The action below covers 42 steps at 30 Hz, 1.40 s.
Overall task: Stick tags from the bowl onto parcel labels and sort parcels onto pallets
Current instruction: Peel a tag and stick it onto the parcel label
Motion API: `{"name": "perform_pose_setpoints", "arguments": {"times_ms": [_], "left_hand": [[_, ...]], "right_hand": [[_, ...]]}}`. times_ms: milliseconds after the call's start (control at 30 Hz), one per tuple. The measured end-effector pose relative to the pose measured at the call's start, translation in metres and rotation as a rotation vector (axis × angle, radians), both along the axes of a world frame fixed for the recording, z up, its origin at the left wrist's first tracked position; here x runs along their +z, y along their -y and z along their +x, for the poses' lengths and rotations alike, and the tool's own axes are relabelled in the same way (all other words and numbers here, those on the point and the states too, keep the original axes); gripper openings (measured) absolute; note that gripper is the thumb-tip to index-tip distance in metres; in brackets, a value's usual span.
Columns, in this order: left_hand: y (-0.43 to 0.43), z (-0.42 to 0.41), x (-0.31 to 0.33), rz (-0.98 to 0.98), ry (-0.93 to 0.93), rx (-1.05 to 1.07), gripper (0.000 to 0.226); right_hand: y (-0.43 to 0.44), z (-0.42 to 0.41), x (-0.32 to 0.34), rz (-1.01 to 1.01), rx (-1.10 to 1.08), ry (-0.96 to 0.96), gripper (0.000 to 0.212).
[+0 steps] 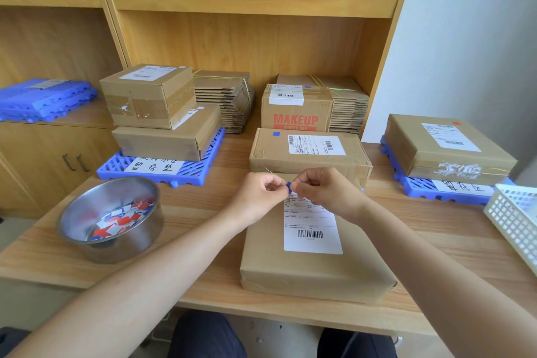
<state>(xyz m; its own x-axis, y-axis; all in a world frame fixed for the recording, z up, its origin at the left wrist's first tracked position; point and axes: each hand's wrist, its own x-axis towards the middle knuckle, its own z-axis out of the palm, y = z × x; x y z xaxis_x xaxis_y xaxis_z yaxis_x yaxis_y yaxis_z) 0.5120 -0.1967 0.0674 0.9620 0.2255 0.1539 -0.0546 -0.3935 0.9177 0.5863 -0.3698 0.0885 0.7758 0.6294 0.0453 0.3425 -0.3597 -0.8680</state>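
Both hands meet at the centre of the frame: the left hand (261,192) and the right hand (325,192) each pinch a small blue tag (288,186) between thumb and fingertips, knuckle to knuckle. They hold it just above the top edge of the white label (311,227) on the near parcel (313,267). That parcel lies flat on the wooden table (203,212), below centre.

At lower left stands a steel bowl (125,247), well apart from the hands, with a loose heap of red, blue and white tags (122,219) in its bottom.

Just behind the hands lies a second parcel (308,154) with a blue tag (276,134) beside its label. Behind it stands a box printed MAKEUP (296,113).

Left of centre, a blue pallet (162,174) with a handwritten sign carries two parcels, a smaller one (148,96) stacked on a flatter one (165,136).

At the right, another blue pallet (421,189) holds one parcel (444,148) with a red tag (456,124) at the corner of its label.

A white mesh basket (514,218) enters at the right edge; its contents cannot be made out.

Tied bundles of flat cardboard (226,99) stand against the shelf back, and spare blue pallets (46,99) are stacked at the left edge of the frame.
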Motion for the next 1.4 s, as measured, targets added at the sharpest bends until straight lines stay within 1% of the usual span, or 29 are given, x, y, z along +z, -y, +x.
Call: {"name": "perform_pose_setpoints", "arguments": {"times_ms": [167,267,367,467,633,700,733,800,867,1133,1400], "left_hand": [[0.000,0.000,0.000,0.109,-0.005,0.034,0.007],[0.001,0.002,-0.001,0.139,-0.011,0.062,0.007],[0.003,0.003,0.000,0.139,-0.027,0.085,0.019],[0.004,0.004,0.000,0.141,-0.026,0.093,0.023],[0.005,0.005,0.000,0.145,-0.030,0.110,0.012],[0.005,0.004,0.001,0.089,-0.034,0.081,0.011],[0.004,0.003,0.003,0.023,-0.038,0.053,0.012],[0.002,0.000,0.004,-0.101,-0.054,-0.006,0.021],[-0.002,0.000,0.002,-0.151,-0.054,-0.037,0.020],[-0.005,0.000,0.003,-0.222,-0.023,-0.068,0.012],[-0.005,0.003,0.004,-0.248,-0.011,-0.099,0.015]], "right_hand": [[-0.001,-0.001,0.000,0.012,0.020,0.035,0.015],[-0.003,-0.001,-0.001,0.013,0.020,0.039,0.015],[-0.003,0.000,-0.002,0.018,0.020,0.039,0.014],[-0.002,0.002,-0.004,0.030,0.016,0.025,0.013],[-0.001,0.001,-0.007,0.042,0.037,0.032,0.012],[0.000,0.002,-0.006,0.057,0.031,0.012,0.013],[0.001,0.003,-0.005,0.068,0.028,-0.005,0.014],[0.003,0.005,-0.005,0.095,0.031,-0.053,0.015],[0.004,0.008,-0.004,0.130,0.034,-0.105,0.015],[0.005,0.016,-0.005,0.194,0.062,-0.172,0.015],[0.007,0.019,-0.006,0.213,0.093,-0.196,0.015]]}}
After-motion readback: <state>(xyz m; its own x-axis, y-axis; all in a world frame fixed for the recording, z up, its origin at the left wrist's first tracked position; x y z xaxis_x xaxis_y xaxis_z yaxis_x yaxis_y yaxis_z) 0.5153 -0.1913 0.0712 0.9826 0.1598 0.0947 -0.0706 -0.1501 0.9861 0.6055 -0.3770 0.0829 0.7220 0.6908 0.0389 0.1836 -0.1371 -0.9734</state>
